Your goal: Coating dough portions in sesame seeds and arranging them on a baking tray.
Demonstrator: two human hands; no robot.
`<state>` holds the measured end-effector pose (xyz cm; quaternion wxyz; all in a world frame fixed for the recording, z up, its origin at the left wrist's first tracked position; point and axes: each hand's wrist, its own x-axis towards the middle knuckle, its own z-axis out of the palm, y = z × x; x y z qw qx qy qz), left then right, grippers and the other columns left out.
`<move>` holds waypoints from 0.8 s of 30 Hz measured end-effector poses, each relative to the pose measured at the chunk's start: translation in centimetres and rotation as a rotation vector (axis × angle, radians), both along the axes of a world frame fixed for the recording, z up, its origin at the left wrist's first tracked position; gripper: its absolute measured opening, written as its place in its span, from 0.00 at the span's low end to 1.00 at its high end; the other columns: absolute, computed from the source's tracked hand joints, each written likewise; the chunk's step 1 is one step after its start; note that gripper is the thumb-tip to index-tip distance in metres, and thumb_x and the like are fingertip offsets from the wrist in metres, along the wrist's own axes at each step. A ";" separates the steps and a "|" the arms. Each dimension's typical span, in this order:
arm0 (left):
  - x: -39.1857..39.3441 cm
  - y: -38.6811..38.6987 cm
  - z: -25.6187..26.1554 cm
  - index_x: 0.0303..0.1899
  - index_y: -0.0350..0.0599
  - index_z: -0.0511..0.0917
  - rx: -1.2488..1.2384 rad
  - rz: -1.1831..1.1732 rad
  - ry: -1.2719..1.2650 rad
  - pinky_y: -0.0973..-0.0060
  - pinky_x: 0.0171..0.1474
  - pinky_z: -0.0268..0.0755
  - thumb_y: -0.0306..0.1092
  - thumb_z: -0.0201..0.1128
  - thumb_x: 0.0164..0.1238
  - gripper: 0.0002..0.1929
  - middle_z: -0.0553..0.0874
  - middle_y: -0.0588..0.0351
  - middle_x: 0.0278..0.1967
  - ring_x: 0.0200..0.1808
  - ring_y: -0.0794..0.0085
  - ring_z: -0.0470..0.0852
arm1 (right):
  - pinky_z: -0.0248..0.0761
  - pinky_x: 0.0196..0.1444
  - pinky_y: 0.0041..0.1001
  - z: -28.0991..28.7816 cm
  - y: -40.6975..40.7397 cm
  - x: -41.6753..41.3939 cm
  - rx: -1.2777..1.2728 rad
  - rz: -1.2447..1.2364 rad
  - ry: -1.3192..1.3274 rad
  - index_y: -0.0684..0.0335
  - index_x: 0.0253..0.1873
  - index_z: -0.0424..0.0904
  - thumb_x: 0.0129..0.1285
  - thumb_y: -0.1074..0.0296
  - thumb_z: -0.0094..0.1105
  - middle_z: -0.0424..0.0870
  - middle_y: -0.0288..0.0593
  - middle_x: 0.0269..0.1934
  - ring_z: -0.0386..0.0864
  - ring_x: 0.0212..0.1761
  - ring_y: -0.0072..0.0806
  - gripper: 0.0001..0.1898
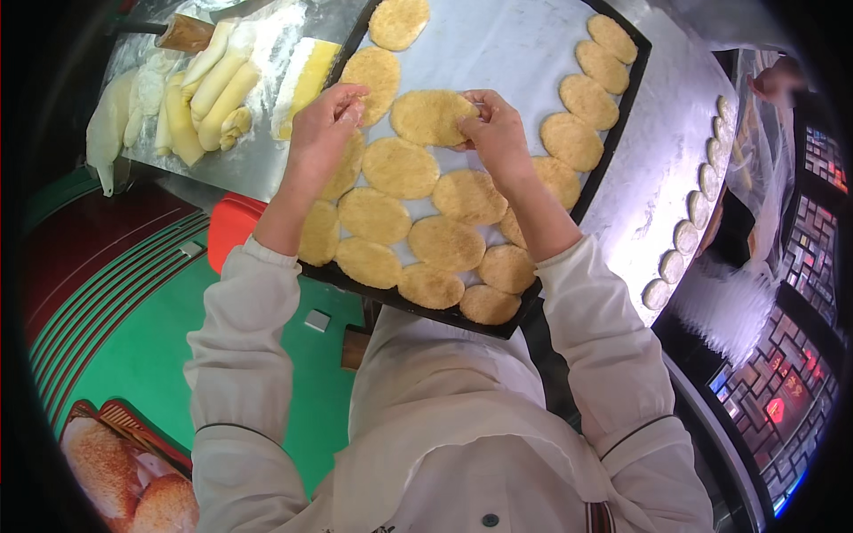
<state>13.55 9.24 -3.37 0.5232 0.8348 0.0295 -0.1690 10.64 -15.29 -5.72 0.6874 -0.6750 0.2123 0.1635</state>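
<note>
My right hand [494, 130] pinches the right end of an oval, seed- or crumb-coated flat dough piece [430, 118] between thumb and fingers. This piece is over a large dark-rimmed baking tray [616, 126] lined with pale paper [493, 46]. To its left, my left hand [330, 126] has curled fingers slightly apart and grips nothing visible. Those fingertips overlap the edge of another coated oval [373, 76] on the tray. Rows of similar ovals [446, 243] cover the near part, with more along both sides. My forearms hide some of them.
Dough rolls [223, 90], a yellow-and-white dough slab [303, 86] and a wooden-headed tool [186, 33] lie on the floury metal table [246, 173] at left. Small dough rounds [698, 210] line the right edge. Below the left forearm is a red container [230, 230]. Another person's hand [780, 80] appears far right.
</note>
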 end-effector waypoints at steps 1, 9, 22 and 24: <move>-0.1 0.1 -0.1 0.58 0.41 0.83 0.001 -0.002 0.003 0.78 0.46 0.77 0.33 0.61 0.76 0.14 0.87 0.55 0.44 0.43 0.77 0.86 | 0.86 0.38 0.27 0.2 0.2 -0.1 0.001 -0.002 0.003 0.67 0.59 0.77 0.64 0.77 0.62 0.86 0.45 0.49 0.85 0.43 0.26 0.18; -0.1 -2.1 -0.1 0.62 0.42 0.80 0.270 -0.293 -0.415 0.69 0.60 0.76 0.27 0.59 0.75 0.17 0.84 0.53 0.59 0.56 0.64 0.84 | 0.85 0.37 0.28 0.3 1.1 -0.4 -0.180 0.025 -0.019 0.68 0.59 0.79 0.65 0.79 0.60 0.85 0.50 0.46 0.86 0.42 0.29 0.18; 0.4 -3.7 -2.8 0.79 0.50 0.58 0.655 -0.836 -0.683 0.46 0.81 0.40 0.34 0.65 0.70 0.38 0.63 0.62 0.80 0.82 0.67 0.57 | 0.82 0.40 0.30 1.3 0.0 -1.9 -0.242 0.082 -0.023 0.75 0.58 0.80 0.69 0.77 0.52 0.88 0.54 0.37 0.90 0.37 0.35 0.16; 0.5 -3.8 -2.3 0.79 0.52 0.58 0.644 -0.850 -0.660 0.47 0.82 0.39 0.35 0.65 0.70 0.39 0.63 0.63 0.80 0.82 0.68 0.57 | 0.83 0.43 0.26 1.4 -0.6 -2.0 -0.301 0.079 0.035 0.77 0.59 0.78 0.72 0.76 0.54 0.86 0.48 0.43 0.87 0.37 0.28 0.15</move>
